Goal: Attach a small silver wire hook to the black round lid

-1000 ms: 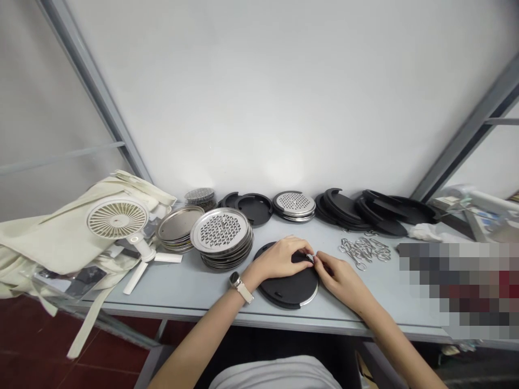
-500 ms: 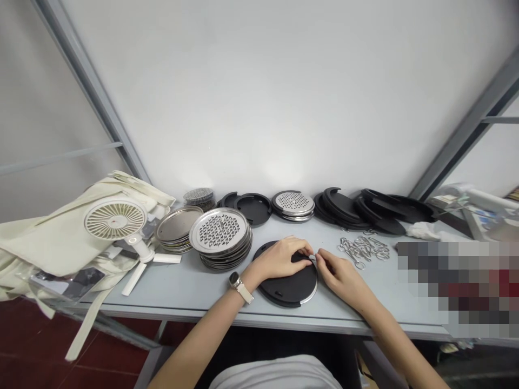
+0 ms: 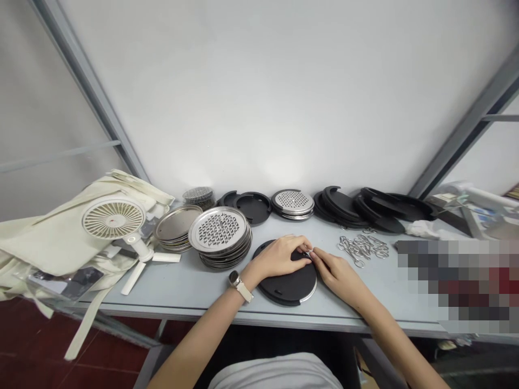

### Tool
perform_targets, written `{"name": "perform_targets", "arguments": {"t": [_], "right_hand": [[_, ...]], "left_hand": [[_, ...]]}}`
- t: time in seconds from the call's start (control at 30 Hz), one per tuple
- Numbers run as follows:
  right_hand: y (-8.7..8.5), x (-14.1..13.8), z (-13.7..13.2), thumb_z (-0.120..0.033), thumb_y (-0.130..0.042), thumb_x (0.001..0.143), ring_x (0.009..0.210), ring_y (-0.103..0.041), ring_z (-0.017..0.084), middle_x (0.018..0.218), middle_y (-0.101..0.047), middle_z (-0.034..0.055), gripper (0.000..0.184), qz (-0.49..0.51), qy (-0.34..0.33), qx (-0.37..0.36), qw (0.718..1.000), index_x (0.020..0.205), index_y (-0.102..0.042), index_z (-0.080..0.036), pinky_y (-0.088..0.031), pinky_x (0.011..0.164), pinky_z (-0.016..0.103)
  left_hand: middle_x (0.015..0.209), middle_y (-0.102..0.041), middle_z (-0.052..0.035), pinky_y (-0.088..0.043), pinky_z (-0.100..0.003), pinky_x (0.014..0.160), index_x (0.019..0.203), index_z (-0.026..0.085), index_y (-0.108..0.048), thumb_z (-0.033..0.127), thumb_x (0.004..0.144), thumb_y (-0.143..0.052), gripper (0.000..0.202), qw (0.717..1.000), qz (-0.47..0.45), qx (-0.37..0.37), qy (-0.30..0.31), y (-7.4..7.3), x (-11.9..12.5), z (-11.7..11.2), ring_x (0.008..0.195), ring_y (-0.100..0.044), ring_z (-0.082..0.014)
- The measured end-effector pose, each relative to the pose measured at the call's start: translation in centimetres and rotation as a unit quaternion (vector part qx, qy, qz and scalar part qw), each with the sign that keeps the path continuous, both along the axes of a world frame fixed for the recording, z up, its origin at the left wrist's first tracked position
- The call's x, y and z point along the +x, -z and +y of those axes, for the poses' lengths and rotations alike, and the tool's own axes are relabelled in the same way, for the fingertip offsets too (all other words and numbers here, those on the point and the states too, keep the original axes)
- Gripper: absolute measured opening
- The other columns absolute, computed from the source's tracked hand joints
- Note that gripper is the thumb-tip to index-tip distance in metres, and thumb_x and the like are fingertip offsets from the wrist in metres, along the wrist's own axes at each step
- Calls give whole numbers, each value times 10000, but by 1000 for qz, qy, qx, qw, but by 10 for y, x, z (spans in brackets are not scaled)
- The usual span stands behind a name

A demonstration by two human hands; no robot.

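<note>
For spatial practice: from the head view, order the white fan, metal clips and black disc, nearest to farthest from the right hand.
1. The black disc, at the right hand fingertips.
2. The metal clips, just right and behind.
3. The white fan, far left.

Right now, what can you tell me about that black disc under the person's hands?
The black disc is round, flat and matte, plastic or rubber by its look. A bright metal rim shows along its lower right edge, a small slot near its lower left. It lies flat on the grey table, near the front edge. The left hand rests on top; the right hand touches its upper right edge, where both hands' fingertips meet. Whether they pinch anything is unclear.
</note>
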State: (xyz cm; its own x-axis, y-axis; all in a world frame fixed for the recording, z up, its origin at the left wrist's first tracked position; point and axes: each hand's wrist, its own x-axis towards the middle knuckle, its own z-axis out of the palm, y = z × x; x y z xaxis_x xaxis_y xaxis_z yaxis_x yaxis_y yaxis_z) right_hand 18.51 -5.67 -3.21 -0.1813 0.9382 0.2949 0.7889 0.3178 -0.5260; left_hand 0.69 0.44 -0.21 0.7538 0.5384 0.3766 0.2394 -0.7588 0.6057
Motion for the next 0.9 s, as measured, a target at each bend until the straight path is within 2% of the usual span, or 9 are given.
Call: {"name": "perform_targets", "arguments": {"t": [0.17, 0.23, 0.4, 0.9], "right_hand": [[2, 0, -1, -390, -355, 938, 460, -469, 144, 500, -499, -25, 352, -4, 61, 11, 998, 628, -397, -228, -303, 491, 248], [2, 0, -2, -403, -377, 924, 442, -421, 128, 472, -442, -39, 376, -3, 75, 13, 997, 594, -350, -225, -275, 478, 243], [0, 0, -2, -343, -390, 904, 466, -429, 123, 498, -450, -44, 306, -1, 59, 11, 998, 624, -377, -221, -284, 497, 234], [4, 3, -3, -331, -395, 881, 476, -427, 124, 515, -428, -53, 253, 20, 70, 12, 997, 653, -348, -229, -296, 509, 232]], "left_hand": [[947, -647, -32, -418, -317, 907, 979, 180, -575, 215, 816, -625, 173, 1000, 10, 17, -2, -4, 0, -1, 905, -600, -167], [945, -654, -30, -404, -322, 917, 978, 180, -578, 215, 815, -630, 174, 999, 16, 27, -7, -4, 0, -1, 908, -604, -169], [969, -653, -29, -407, -304, 899, 993, 184, -576, 230, 813, -634, 195, 999, 8, 45, -5, 0, 0, 1, 922, -601, -166], [999, -651, -34, -413, -311, 916, 1014, 188, -581, 221, 835, -610, 184, 999, 14, 34, 4, 0, 1, 0, 950, -599, -172]]}}
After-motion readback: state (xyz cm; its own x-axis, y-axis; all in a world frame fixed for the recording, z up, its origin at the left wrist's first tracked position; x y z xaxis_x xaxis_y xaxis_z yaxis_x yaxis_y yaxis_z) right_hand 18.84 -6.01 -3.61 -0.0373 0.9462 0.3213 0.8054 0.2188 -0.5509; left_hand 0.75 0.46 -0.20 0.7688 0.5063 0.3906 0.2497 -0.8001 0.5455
